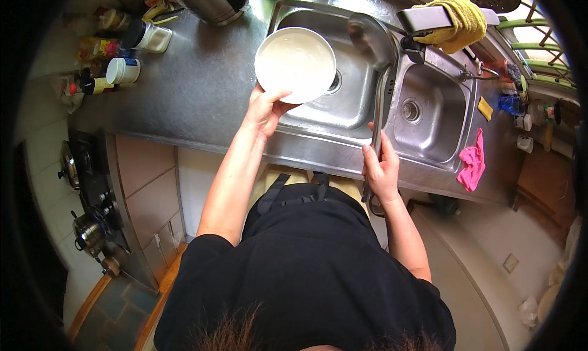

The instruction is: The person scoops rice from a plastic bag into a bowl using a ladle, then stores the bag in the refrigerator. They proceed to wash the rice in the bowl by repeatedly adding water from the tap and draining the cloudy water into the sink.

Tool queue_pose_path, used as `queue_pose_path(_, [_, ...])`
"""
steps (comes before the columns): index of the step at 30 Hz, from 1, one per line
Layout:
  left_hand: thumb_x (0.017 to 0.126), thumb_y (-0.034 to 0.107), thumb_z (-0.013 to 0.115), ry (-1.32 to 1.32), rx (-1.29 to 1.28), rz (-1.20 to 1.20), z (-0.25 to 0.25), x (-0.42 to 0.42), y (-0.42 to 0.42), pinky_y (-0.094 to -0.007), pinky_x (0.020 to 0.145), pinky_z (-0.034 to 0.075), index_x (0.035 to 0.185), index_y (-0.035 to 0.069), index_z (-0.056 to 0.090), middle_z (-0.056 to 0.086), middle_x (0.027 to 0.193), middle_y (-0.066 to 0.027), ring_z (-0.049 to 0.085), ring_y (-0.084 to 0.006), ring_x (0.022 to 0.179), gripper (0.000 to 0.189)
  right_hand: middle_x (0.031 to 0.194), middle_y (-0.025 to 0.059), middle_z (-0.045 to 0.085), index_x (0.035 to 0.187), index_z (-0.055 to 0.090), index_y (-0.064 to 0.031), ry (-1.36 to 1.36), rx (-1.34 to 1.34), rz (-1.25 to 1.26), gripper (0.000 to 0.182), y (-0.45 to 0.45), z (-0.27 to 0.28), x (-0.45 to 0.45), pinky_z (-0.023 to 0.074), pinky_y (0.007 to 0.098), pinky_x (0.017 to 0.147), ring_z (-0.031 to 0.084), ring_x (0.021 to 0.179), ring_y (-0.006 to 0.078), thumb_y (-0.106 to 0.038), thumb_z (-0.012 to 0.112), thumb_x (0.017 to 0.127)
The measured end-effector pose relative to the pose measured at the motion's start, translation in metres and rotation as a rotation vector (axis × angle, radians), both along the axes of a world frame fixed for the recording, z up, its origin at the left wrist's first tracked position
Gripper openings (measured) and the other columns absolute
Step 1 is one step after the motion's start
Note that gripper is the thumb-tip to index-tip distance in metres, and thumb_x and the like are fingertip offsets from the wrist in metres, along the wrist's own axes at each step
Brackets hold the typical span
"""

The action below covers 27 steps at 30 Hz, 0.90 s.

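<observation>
My left hand (266,107) grips the near rim of a round white bowl (294,62), thumb on its edge. The bowl is above the large stainless steel sink basin (353,114) and partly covers its drain. Whether the pale inside is bare or holds a liquid, I cannot tell. In my right hand (383,167) is the long handle of a metal ladle (379,107). Its rounded, slightly blurred head points away from me, over the right side of the large basin near the divider.
A smaller basin (425,135) adjoins on the right. A yellow cloth (459,23) is wrapped around a grey fixture behind the sink. A pink cloth (473,163) and yellow sponge (484,108) lie at right. An electric kettle (211,2) and several jars stand left; a stove (94,181) is farther left.
</observation>
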<state>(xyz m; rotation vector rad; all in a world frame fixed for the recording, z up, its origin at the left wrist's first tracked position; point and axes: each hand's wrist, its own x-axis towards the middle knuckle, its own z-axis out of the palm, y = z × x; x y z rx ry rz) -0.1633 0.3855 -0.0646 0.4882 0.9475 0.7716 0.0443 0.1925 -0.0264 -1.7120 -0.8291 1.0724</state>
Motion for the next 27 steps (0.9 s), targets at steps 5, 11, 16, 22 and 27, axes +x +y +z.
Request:
queue_pose_path(5, [0.078,0.001,0.069,0.086,0.024,-0.017,0.002,-0.011,-0.008,-0.0475,0.09,0.058,0.135,-0.002,0.043,0.057,0.124,-0.0175,0.063,-0.0305,0.108,0.063,0.059,-0.0047,0.048,0.137,0.052,-0.0032,0.072,-0.087,-0.007,0.045,-0.009,-0.004,0.01,0.0394,0.0229,0.045,0.046,0.046,0.004,-0.011,0.061,0.093])
queue_pose_path(11, [0.078,0.003,0.07,0.116,0.025,-0.037,-0.004,-0.014,-0.015,-0.0457,0.088,0.059,0.135,0.0,0.043,0.058,0.123,-0.0163,0.064,-0.029,0.107,0.064,0.059,-0.004,0.049,0.135,0.054,-0.0048,-0.001,-0.11,0.065,0.043,-0.018,-0.007,0.016,0.0401,0.024,0.047,0.047,0.048,0.0045,-0.011,0.062,0.093])
queue_pose_path(16, [0.077,0.004,0.072,0.183,0.049,-0.054,-0.002,-0.01,-0.017,-0.0435,0.086,0.06,0.134,0.002,0.042,0.059,0.121,-0.0147,0.065,-0.0271,0.104,0.065,0.059,-0.0023,0.05,0.134,0.054,-0.0044,-0.041,-0.114,0.075,0.043,-0.02,-0.007,0.019,0.0407,0.0251,0.048,0.048,0.048,0.0052,-0.011,0.062,0.092])
queue_pose_path(22, [0.076,0.006,0.072,0.207,0.07,-0.083,-0.001,-0.005,-0.018,-0.0425,0.085,0.06,0.134,0.002,0.043,0.059,0.12,-0.0142,0.065,-0.0265,0.104,0.065,0.058,-0.0017,0.049,0.134,0.054,-0.0039,-0.053,-0.117,0.059,0.044,-0.025,-0.012,0.024,0.041,0.0252,0.049,0.048,0.048,0.0057,-0.01,0.063,0.091])
queue_pose_path(27, [0.075,0.008,0.073,0.233,0.083,-0.1,0.004,-0.001,-0.018,-0.0416,0.084,0.06,0.133,0.002,0.043,0.059,0.118,-0.0142,0.066,-0.0255,0.102,0.065,0.058,-0.0016,0.049,0.134,0.054,-0.0038,-0.076,-0.116,0.065,0.043,-0.03,-0.014,0.028,0.0413,0.0251,0.049,0.049,0.049,0.0055,-0.01,0.062,0.091])
